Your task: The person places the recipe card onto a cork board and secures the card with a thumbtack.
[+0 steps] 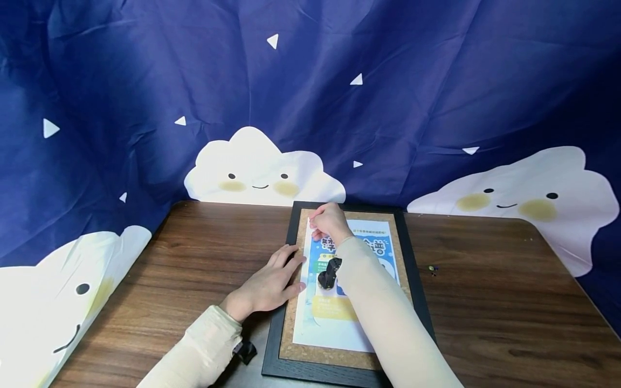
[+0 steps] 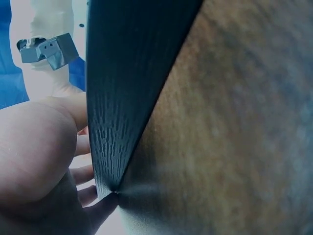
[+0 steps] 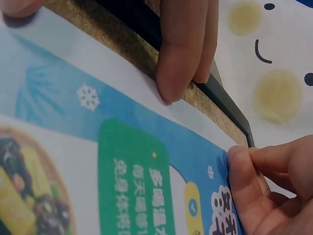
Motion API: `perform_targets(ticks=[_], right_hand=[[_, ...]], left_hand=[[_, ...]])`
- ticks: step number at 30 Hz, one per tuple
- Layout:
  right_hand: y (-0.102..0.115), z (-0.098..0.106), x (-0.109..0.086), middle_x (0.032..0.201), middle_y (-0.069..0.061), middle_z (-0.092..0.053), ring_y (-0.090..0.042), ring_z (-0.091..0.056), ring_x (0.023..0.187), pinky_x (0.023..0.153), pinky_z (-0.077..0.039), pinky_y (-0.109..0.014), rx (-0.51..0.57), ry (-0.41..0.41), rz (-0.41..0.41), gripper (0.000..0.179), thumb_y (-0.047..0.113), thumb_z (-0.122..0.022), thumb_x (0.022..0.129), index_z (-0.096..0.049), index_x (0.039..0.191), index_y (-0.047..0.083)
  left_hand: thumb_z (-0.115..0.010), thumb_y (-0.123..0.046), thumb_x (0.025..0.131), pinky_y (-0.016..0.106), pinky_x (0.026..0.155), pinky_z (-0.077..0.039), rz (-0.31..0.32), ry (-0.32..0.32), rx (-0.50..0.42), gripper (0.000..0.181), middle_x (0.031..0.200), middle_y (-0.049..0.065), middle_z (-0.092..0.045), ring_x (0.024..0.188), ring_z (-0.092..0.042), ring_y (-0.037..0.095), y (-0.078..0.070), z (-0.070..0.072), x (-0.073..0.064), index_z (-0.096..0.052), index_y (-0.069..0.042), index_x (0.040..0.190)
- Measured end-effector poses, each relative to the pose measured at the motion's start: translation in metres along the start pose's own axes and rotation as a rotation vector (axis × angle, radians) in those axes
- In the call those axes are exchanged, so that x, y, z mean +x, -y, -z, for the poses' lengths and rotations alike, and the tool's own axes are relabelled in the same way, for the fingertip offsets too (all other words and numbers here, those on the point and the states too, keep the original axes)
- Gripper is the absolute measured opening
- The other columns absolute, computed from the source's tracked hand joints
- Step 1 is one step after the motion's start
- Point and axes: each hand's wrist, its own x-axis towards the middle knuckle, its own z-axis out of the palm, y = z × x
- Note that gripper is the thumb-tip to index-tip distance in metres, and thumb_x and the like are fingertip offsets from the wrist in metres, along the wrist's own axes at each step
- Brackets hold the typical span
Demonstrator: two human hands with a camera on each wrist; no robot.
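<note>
A printed poster point(image 1: 335, 338) lies on a cork board point(image 1: 310, 353) with a black frame point(image 1: 412, 258). My left hand point(image 1: 266, 285) reaches over the frame's left side, fingers spread, fingertips resting on the poster's left margin. In the right wrist view, those fingers point(image 3: 183, 49) press along the white paper edge. At the poster's upper left corner, my right hand point(image 1: 332, 222) has thumb and index finger pinched together. The right wrist view has these fingertips point(image 3: 240, 155) right at the poster surface; whatever sits between them is hidden. The left palm point(image 2: 34, 152) is beside the frame's edge in the left wrist view.
Several tiny coloured pieces point(image 1: 432, 268) lie on the brown wooden table point(image 1: 504, 302), right of the frame. A dark blue curtain point(image 1: 310, 81) with white clouds hangs behind the table and down its left side. Each wrist wears a small black camera.
</note>
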Motion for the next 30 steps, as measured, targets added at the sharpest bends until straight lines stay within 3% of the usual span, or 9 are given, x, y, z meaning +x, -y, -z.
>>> perform_targets(ticks=[7, 11, 21, 30], right_hand=[[0.001, -0.001, 0.003, 0.076, -0.010, -0.069, -0.016, -0.067, 0.053, 0.055, -0.062, -0.029, -0.006, 0.000, -0.013, 0.017, -0.007, -0.063, 0.099, -0.076, 0.109, -0.004], [0.000, -0.002, 0.004, 0.077, -0.010, -0.069, -0.017, -0.067, 0.053, 0.055, -0.062, -0.030, -0.011, -0.011, -0.027, 0.017, -0.005, -0.061, 0.100, -0.076, 0.108, -0.004], [0.000, -0.001, 0.002, 0.079, -0.010, -0.071, -0.016, -0.066, 0.052, 0.054, -0.062, -0.029, -0.004, -0.020, -0.040, 0.016, -0.004, -0.061, 0.101, -0.074, 0.111, -0.004], [-0.009, 0.001, 0.000, 0.062, -0.007, -0.062, -0.016, -0.065, 0.046, 0.048, -0.058, -0.028, 0.064, 0.000, -0.028, 0.018, 0.000, -0.072, 0.099, -0.069, 0.116, -0.005]], left_hand=[[-0.058, -0.035, 0.113, 0.062, 0.127, -0.035, -0.007, -0.007, -0.029, 0.060, 0.170, 0.027, -0.028, 0.163, -0.021, 0.048, -0.001, 0.003, -0.001, -0.045, 0.002, 0.158], [-0.056, -0.036, 0.114, 0.058, 0.127, -0.036, -0.013, -0.005, -0.006, 0.060, 0.171, 0.027, -0.027, 0.164, -0.021, 0.047, 0.001, 0.001, -0.001, -0.044, 0.000, 0.159], [-0.058, -0.030, 0.113, 0.056, 0.128, -0.036, 0.056, 0.047, 0.032, 0.058, 0.173, 0.024, -0.027, 0.165, -0.021, 0.045, -0.007, 0.004, 0.001, -0.044, -0.002, 0.161], [-0.059, -0.029, 0.113, 0.057, 0.128, -0.037, 0.054, 0.039, 0.024, 0.057, 0.173, 0.024, -0.028, 0.165, -0.022, 0.045, -0.008, 0.005, 0.000, -0.044, -0.002, 0.160]])
